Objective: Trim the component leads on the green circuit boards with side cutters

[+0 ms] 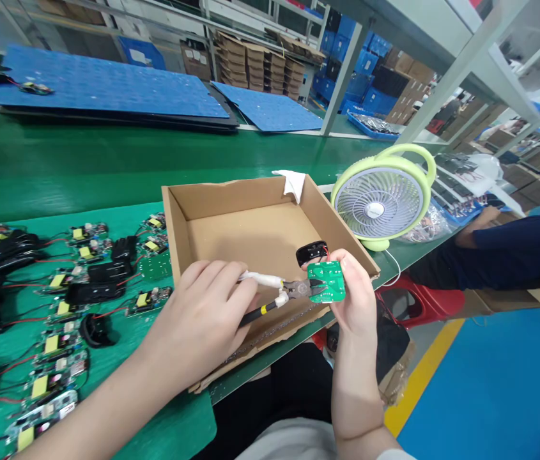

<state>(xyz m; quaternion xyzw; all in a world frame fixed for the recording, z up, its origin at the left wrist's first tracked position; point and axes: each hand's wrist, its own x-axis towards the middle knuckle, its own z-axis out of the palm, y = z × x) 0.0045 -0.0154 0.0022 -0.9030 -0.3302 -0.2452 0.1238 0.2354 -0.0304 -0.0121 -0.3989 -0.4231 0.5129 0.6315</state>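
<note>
The left hand (212, 303) grips the cutters (297, 289); the right hand (360, 291) pinches the green board (334, 281). If the board wobbles, the cutters might slip and scratch it.

At the centre we count one left hand (202, 306), one right hand (358, 291), one pair of cutting pliers (298, 289), one held circuit board (330, 280), one black plastic casing (312, 253) and one open cardboard box (236, 195). Right of centre we find one lime-green fan (374, 209) and one red stool (418, 301); towards the top, two blue sheets (107, 83). At left we see at least ten further circuit boards (155, 267), overlapping beyond exact count.
</note>
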